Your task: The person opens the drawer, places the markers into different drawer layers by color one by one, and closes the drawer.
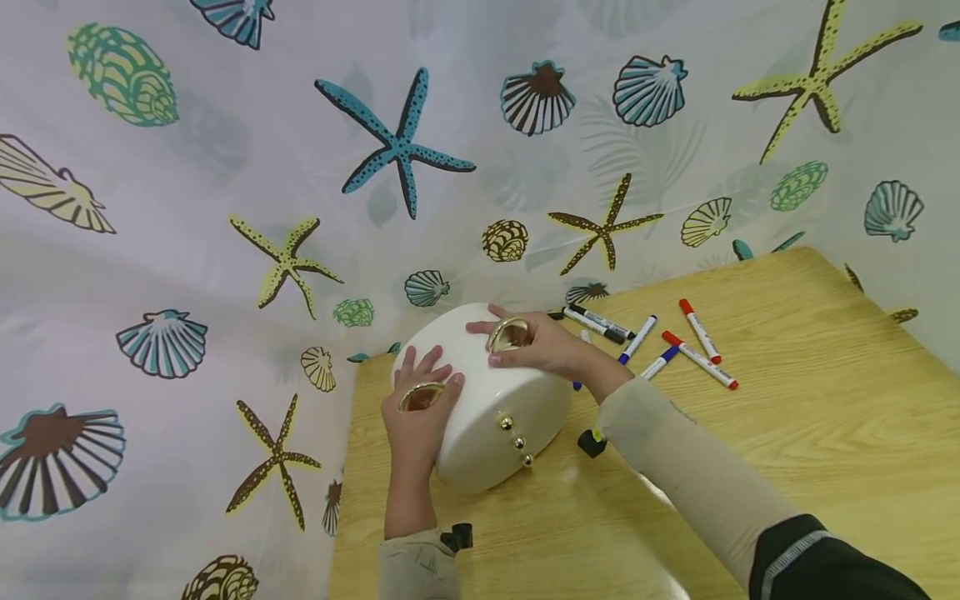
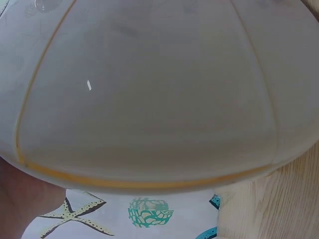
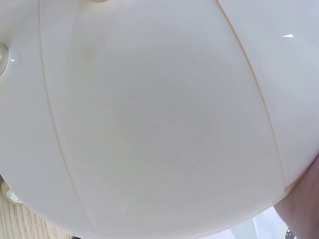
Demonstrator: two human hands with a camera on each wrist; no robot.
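Note:
A glossy white rounded vessel [image 1: 480,392] with gold loop handles and a row of gold balls [image 1: 519,442] stands tilted above the table's left part. My left hand [image 1: 416,425] holds it at one gold handle [image 1: 422,397], thumb and spread fingers around the loop on the white face. At the other gold handle [image 1: 510,334], my right hand [image 1: 551,343] grips with thumb and fingers to either side. In the left wrist view the vessel's white side [image 2: 149,99] with gold lines fills most of the picture. The right wrist view shows white panels [image 3: 159,124] close up.
Behind the hands, several markers lie on the wooden table [image 1: 787,375], among them a red-capped marker [image 1: 700,331], a blue-capped marker [image 1: 637,339] and a black-capped marker [image 1: 600,323]. A curtain [image 1: 465,250] printed with shells and starfish hangs along the back and left.

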